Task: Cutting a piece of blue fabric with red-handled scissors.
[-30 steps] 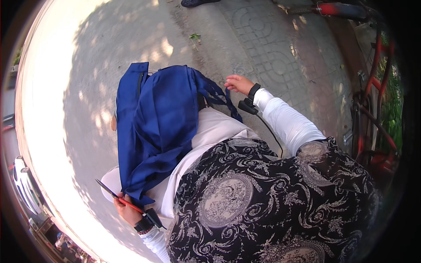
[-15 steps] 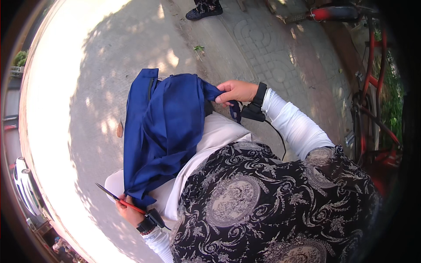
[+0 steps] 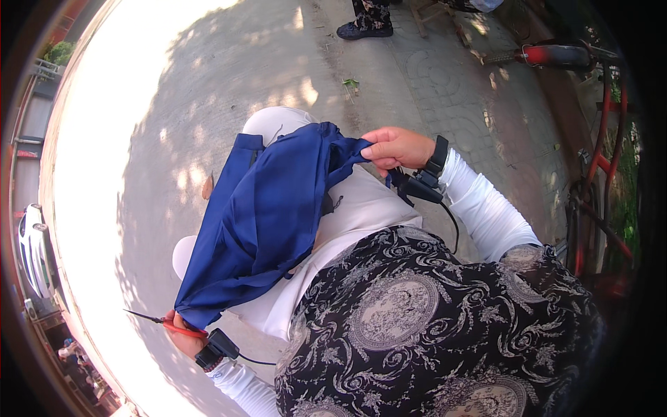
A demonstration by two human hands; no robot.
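Observation:
A dark blue cloth garment (image 3: 267, 198) lies in folds across my lap, over white trousers (image 3: 278, 119). My right hand (image 3: 401, 147) is closed on its right end, pinching the gathered cloth between thumb and fingers. At the lower left my left hand (image 3: 185, 340) grips the opposite corner of the garment. That same hand also holds scissors with red handles (image 3: 182, 329), their dark narrow blades pointing left, away from the cloth. Between the two hands the cloth is drawn out slantwise. The left fingers are partly hidden by the cloth and handles.
Beyond my knees is a paved floor (image 3: 243, 76) with sun patches. Another person's dark shoe (image 3: 365, 29) rests at the top, near a wooden stool's legs (image 3: 420, 21). On the right stands a red metal frame (image 3: 603, 163). A white car (image 3: 35, 250) is far left.
My left hand has moved left and down, pulling the garment longer, and the scissors point more level. My right hand has shifted right within the view. More of a white knee shows behind the cloth.

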